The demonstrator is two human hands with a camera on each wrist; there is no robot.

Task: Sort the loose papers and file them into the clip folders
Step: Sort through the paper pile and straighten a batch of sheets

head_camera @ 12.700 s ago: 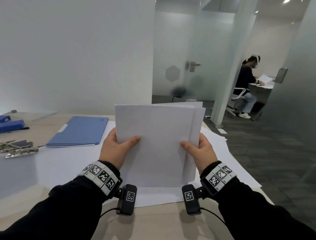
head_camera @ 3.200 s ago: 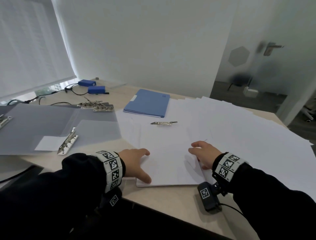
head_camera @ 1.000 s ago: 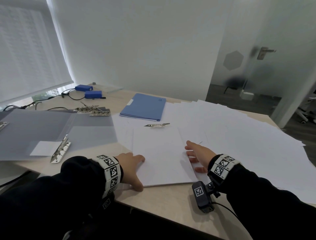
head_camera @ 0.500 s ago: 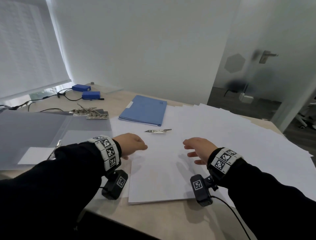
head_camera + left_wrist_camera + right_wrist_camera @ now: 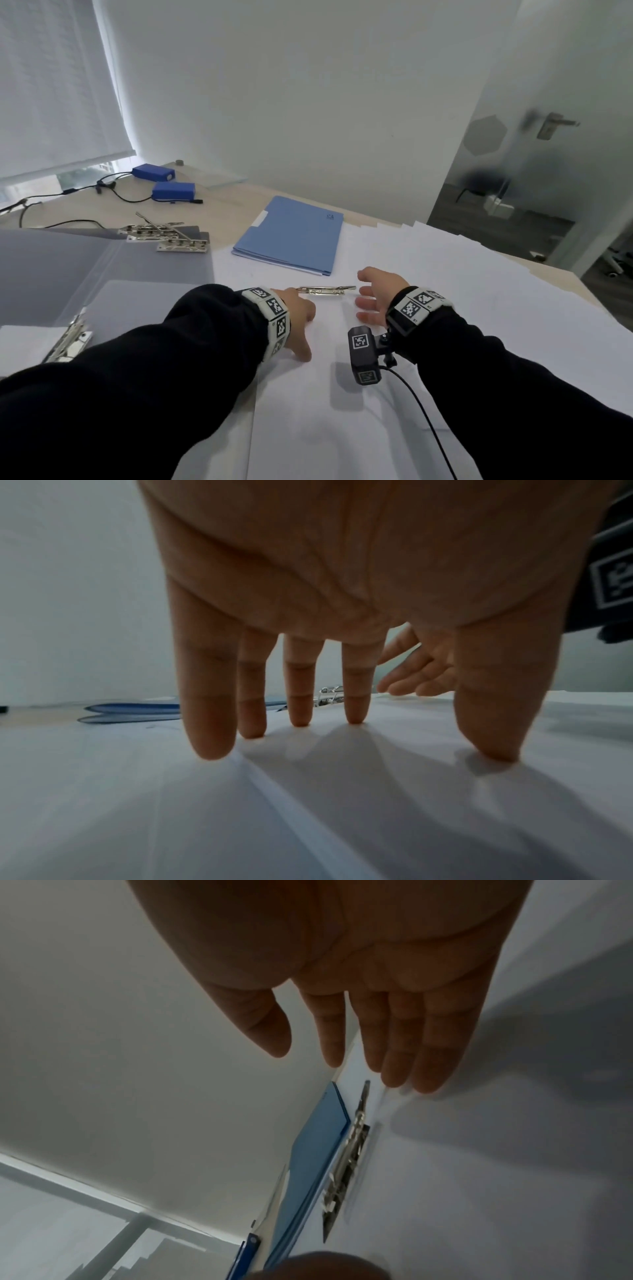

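Observation:
A squared stack of white paper (image 5: 322, 404) lies on the table in front of me, over a wide spread of loose sheets (image 5: 462, 274). My left hand (image 5: 298, 318) presses its straight fingers (image 5: 299, 691) on the stack's far left part. Just beyond the fingertips lies a metal folder clip (image 5: 325, 290) (image 5: 346, 1161) (image 5: 329, 695). My right hand (image 5: 378, 296) hovers open at the clip's right end, fingers (image 5: 397, 1042) straight and holding nothing. A closed blue folder (image 5: 291, 234) (image 5: 315, 1156) lies behind the clip.
An open grey clip folder (image 5: 68, 274) with a metal clip (image 5: 66, 342) lies at the left, more clips (image 5: 164, 233) behind it. Two blue boxes (image 5: 173, 191) with cables sit at the far left by the window. A glass door stands at the right.
Both hands have let go of the paper stack's sides and reached forward to the metal clip. The stack now lies nearer to me in view.

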